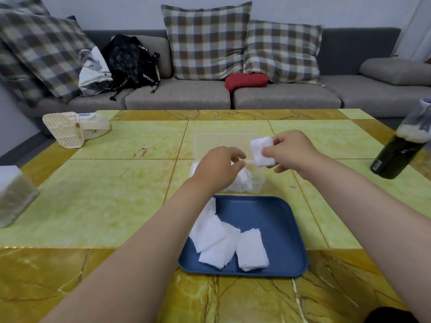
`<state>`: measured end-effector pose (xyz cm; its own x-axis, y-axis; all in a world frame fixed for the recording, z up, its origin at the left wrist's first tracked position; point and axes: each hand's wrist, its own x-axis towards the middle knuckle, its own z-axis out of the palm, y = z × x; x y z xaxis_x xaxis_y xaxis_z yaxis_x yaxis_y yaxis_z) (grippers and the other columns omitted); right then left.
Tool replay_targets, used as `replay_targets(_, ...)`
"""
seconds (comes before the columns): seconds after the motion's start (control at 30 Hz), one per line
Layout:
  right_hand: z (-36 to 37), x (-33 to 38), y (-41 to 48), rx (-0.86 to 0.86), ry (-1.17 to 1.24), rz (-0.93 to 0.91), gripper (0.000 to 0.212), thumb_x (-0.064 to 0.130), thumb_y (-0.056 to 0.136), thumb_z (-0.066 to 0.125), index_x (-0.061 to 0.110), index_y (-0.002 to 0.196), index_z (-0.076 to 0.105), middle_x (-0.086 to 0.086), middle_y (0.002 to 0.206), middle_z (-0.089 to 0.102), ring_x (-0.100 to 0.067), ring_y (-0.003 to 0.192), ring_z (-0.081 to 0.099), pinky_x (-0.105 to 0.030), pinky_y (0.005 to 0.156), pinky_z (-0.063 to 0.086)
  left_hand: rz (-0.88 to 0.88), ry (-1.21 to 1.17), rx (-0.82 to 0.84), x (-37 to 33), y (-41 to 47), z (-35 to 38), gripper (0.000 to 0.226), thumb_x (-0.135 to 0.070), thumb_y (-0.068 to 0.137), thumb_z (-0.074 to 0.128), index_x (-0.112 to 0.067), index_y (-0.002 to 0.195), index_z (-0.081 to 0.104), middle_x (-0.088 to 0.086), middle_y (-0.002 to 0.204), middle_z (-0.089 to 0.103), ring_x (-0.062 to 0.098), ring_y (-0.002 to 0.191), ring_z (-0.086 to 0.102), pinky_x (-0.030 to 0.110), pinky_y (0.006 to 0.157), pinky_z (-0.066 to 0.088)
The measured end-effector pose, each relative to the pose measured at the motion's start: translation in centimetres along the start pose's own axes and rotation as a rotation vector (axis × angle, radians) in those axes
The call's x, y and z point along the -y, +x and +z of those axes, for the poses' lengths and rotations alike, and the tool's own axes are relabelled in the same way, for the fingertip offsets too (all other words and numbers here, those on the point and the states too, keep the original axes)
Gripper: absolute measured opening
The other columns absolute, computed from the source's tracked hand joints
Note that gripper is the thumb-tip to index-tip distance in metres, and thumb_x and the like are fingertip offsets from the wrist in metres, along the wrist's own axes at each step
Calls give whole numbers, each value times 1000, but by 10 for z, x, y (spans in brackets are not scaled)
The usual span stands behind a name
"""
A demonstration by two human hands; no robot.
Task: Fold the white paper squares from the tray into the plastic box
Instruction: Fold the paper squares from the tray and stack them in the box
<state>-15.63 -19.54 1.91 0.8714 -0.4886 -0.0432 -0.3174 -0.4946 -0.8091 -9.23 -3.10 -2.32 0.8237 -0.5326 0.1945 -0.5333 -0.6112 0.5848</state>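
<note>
A blue tray (277, 220) lies near the table's front edge with several white paper squares (219, 241) on its left half. Just behind it stands a clear plastic box (257, 180) with its lid (224, 143) raised at the back; folded white paper (242, 180) lies inside. My right hand (291, 151) pinches a folded white paper square (262, 151) above the box's right side. My left hand (218, 166) hovers over the box with its fingers curled and apart, holding nothing, close to the held paper without touching it.
A dark green bottle (401, 150) stands at the table's right edge. A white fan (74, 128) lies at the far left, and a white-topped block (14, 194) sits at the left edge. A sofa with pillows and bags runs behind the table.
</note>
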Motion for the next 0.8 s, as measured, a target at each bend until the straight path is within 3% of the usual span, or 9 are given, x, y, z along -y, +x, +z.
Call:
replay_targets(0.1, 14, -3, 9, -21, -238, -66, 7, 8, 83, 64, 5, 77, 65, -7, 73, 64, -25, 58, 58, -33, 54, 48, 145, 218, 97, 10, -3, 13, 30, -37, 100, 48, -38, 122, 67, -4, 121, 54, 16, 118, 40, 32, 96, 40)
replay_targets(0.2, 27, -1, 15, -13, -472, -110, 24, 4, 76, 61, 10, 59, 45, -7, 59, 42, -22, 55, 39, -28, 52, 30, 193, 386, 161, 14, -6, 18, 38, -36, 100, 37, -42, 128, 62, -3, 131, 41, 18, 121, 33, 36, 102, 34)
replay_targets(0.3, 36, 3, 17, -19, -667, -124, 37, 3, 76, 60, 13, 54, 32, -2, 53, 31, -18, 47, 30, -25, 42, 21, 187, 416, 177, 16, -8, 17, 40, -33, 99, 34, -38, 126, 63, -2, 130, 40, 19, 121, 33, 38, 104, 33)
replay_targets(0.43, 46, 8, 17, -39, -804, -90, 29, 3, 78, 61, 13, 60, 41, -2, 60, 43, -16, 49, 40, -23, 41, 26, 191, 423, 129, 14, -8, 15, 39, -34, 99, 34, -29, 118, 68, 0, 123, 47, 21, 113, 37, 37, 96, 39)
replay_targets(0.6, 64, 16, 15, -24, -929, -61, 26, -2, 83, 61, 12, 68, 45, -3, 71, 47, -15, 55, 44, -25, 43, 32, 174, 376, 81, 18, -7, 15, 38, -35, 99, 37, -31, 114, 71, 0, 116, 52, 21, 107, 40, 32, 88, 38)
replay_targets(0.8, 69, 16, 18, 33, -952, -2, 15, 15, 85, 64, 16, 74, 54, 0, 75, 57, -16, 59, 52, -24, 49, 36, 155, 226, 86, 27, -6, 9, 36, -27, 99, 40, -27, 123, 67, 1, 121, 56, 22, 112, 42, 35, 98, 39)
